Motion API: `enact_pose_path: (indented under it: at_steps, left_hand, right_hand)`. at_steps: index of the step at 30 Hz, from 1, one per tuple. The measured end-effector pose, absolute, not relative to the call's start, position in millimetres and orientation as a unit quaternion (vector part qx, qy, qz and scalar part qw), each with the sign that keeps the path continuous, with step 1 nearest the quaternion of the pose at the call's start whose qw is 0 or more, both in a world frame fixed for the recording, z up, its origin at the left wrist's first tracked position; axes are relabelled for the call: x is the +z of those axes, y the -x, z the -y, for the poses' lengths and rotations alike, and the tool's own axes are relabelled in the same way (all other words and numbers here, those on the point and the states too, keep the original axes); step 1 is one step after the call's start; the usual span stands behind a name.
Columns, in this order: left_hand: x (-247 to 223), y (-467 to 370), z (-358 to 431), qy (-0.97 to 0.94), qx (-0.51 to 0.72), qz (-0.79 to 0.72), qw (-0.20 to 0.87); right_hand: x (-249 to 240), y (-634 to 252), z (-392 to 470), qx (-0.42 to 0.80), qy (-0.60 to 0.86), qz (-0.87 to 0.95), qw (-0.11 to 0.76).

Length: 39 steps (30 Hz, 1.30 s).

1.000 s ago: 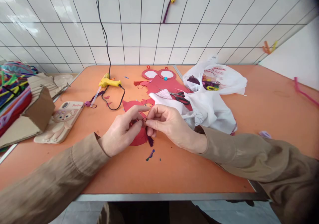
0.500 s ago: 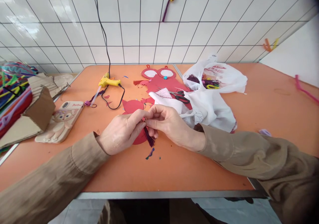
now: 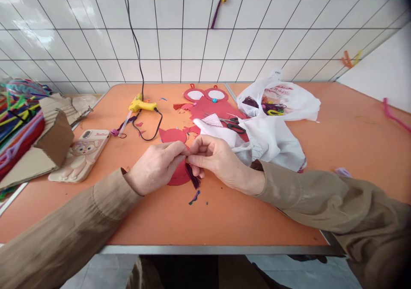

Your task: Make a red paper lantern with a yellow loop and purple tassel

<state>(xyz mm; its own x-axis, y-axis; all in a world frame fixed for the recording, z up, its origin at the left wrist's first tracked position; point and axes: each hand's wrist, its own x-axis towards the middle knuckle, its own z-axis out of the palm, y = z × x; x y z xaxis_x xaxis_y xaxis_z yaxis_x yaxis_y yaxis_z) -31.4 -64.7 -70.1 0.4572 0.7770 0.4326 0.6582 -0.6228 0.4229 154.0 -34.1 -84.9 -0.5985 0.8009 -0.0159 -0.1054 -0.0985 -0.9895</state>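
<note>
My left hand [image 3: 157, 165] and my right hand [image 3: 218, 160] meet fingertip to fingertip over the middle of the orange table [image 3: 244, 220]. Both are closed in a pinch at the top of a dark purple tassel [image 3: 193, 177], whose strands hang down below the fingers. What lies right between the fingertips is hidden. Partly covered by my left hand, a red cat-shaped cutout [image 3: 172, 135] lies flat beneath. Small blue-green scraps [image 3: 194, 197] rest on the table just in front of the tassel.
A yellow glue gun [image 3: 141, 105] with its cord stands behind my left hand. Left are a phone [image 3: 80, 156] and a cardboard box [image 3: 54, 139] of pipe cleaners. Black scissors [image 3: 236, 127] lie on white cloth [image 3: 272, 141], near red sheets [image 3: 213, 109] and a white plastic bag [image 3: 298, 100].
My left fingers have closed in slightly around the tassel's top, covering more of it. My right hand keeps nearly the same pose. The view has shifted a little.
</note>
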Motion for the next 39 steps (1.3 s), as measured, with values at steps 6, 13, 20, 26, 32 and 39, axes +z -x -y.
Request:
enact_pose_path:
  at_steps: [6,13,20,26,32,39]
  left_hand:
    - [-66,30,66,-0.832,0.297,-0.453,0.119]
    - [-67,30,68,-0.822,0.289,-0.473,0.13]
    - [-70,33,64,-0.841,0.268,-0.447,0.145]
    - [-62,29,66,-0.789,0.307,-0.472,0.247]
    - [-59,26,67,-0.661,0.375,-0.488,0.429]
    - [-71,18,70,-0.492,0.472,-0.515,0.519]
  right_hand:
    - [-83,-154,35,0.667,0.301,0.597,0.329]
    - [-78,-155,36,0.625,0.299,0.63,0.35]
    - [-77,-156,35,0.609,0.299,0.65,0.343]
    - [-78,-155,33,0.586,0.297,0.658,0.368]
    - [-82,-154,32,0.584,0.271,0.665,0.379]
    - [-87,-151,28,0.584,0.269,0.658,0.392]
